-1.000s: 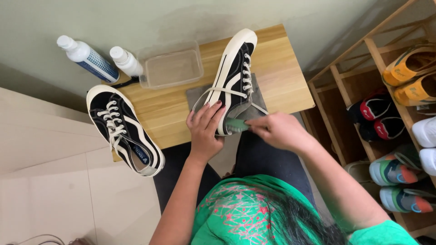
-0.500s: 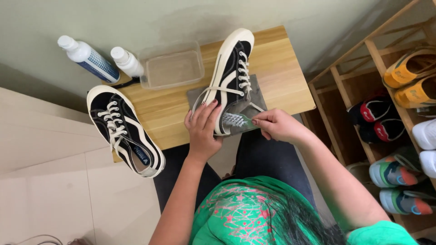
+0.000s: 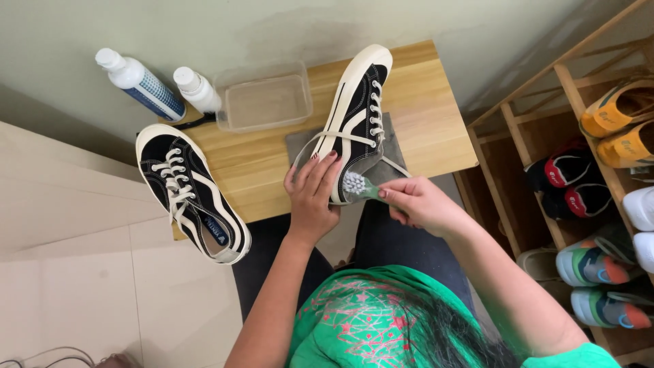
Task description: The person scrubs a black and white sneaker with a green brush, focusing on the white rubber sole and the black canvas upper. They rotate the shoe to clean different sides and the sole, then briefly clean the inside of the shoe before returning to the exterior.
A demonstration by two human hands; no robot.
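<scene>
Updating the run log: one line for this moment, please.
left hand: steadies black sneaker | right hand: holds green brush at heel | surface: wooden table

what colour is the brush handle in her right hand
Green, with white bristles: brush in right hand, head view.
</scene>
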